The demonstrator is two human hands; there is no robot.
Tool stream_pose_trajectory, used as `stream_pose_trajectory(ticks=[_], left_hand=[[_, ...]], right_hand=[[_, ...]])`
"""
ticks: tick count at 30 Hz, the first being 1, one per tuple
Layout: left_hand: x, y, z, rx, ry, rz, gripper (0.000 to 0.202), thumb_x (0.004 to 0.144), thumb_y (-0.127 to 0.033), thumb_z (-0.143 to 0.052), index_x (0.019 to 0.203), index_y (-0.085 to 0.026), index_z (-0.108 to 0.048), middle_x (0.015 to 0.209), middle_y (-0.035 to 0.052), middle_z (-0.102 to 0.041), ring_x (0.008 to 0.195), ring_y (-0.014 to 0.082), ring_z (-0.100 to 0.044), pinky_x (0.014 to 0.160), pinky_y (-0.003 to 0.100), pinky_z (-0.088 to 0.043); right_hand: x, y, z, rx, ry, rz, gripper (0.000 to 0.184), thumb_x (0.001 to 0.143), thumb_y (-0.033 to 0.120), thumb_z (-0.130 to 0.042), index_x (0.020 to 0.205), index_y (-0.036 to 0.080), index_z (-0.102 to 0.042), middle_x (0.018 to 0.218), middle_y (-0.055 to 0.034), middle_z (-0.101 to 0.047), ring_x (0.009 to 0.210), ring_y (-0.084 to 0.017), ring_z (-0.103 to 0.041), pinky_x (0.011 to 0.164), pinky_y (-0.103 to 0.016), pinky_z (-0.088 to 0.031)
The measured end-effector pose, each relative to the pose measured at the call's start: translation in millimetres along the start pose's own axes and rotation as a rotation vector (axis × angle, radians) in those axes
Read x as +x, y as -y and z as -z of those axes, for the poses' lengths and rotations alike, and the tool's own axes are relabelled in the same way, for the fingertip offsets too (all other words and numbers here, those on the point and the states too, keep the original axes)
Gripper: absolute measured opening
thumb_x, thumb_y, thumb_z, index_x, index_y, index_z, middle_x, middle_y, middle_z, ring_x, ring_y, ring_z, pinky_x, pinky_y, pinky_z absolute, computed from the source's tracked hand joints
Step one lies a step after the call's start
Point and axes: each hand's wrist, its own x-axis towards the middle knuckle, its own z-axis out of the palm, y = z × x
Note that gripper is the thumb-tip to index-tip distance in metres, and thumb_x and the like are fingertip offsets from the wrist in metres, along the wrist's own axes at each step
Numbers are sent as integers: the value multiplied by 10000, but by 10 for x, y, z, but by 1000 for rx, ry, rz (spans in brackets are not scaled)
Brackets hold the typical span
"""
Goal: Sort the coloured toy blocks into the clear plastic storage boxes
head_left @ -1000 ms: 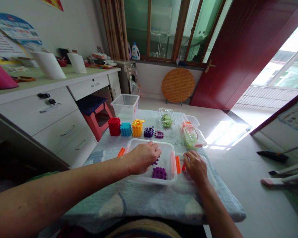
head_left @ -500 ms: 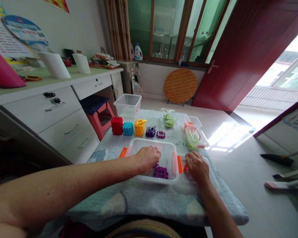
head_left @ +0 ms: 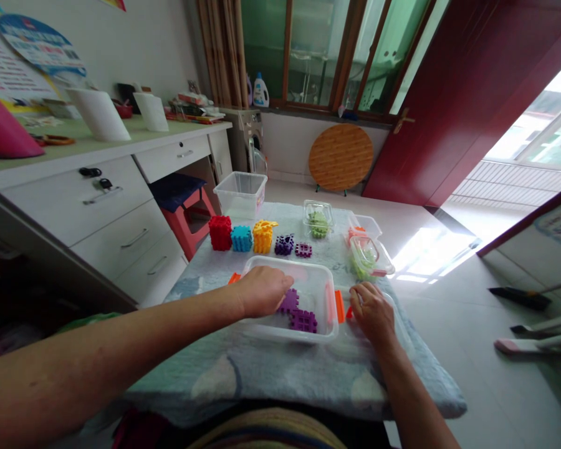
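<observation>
Three cubes [head_left: 241,237] built, purple one [head_left: 284,244] half-done; my left hand [head_left: 262,290] pinches a purple piece [head_left: 288,301] in the tub [head_left: 315,270], my right hand [head_left: 371,312] rests flat, empty.

A home room: washing machine [head_left: 251,140] with detergent bottle [head_left: 260,92] by the window, drawer desk [head_left: 98,187] along the wall, folded round table [head_left: 340,157], tiled floor [head_left: 486,349].

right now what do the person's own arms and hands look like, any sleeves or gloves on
Both forearms are bare, with no sleeve in view on either. The left hand and the right hand wear no gloves, and no watch, bracelet or ring shows. The fingers are bare too.
</observation>
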Motion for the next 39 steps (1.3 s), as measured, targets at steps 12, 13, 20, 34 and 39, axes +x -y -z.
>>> stream_pose_trajectory(ticks=[12, 13, 20, 34, 39], left_hand=[[45, -7, 39, -166, 357, -38, 233, 731, -243, -615, 939, -224, -719, 907, 46, -741, 826, 222, -667, 649, 272, -460], [49, 1, 29, -179, 352, -39, 243, 733, -249, -617, 954, -220, -714, 921, 43, -740, 830, 217, -664, 647, 267, -457], [53, 14, -5, -270, 304, -20, 336, 739, -298, -633, 1062, -210, -672, 974, 43, -732, 853, 213, -658, 663, 254, -456], [190, -231, 115, -99, 239, -212, 508, 779, -223, -550, 1287, -228, -569, 1060, 130, -731, 922, 308, -692, 666, 334, -493], [335, -315, 40, -94, 367, -245, 352, 763, -253, -543, 1072, -179, -695, 1006, 139, -741, 862, 295, -693, 615, 320, -472]], right_hand=[[-10, -24, -17, -16, 3, 9, 282, 954, 289, -425, 779, 209, -631, 835, -34, -630, 817, -166, -572, 687, -268, -369], [-10, -23, -16, -15, 1, 10, 281, 954, 288, -426, 781, 208, -632, 837, -35, -632, 818, -166, -573, 689, -268, -370], [-6, -22, -17, -7, -1, 7, 280, 956, 281, -432, 774, 205, -631, 833, -33, -631, 823, -168, -575, 696, -270, -371], [-3, -23, -17, 10, -9, -2, 284, 946, 283, -428, 760, 210, -630, 826, -34, -633, 831, -168, -572, 686, -269, -363], [-9, -41, -29, 7, -9, 0, 264, 939, 283, -440, 770, 211, -629, 833, -30, -635, 823, -166, -571, 681, -267, -363]])
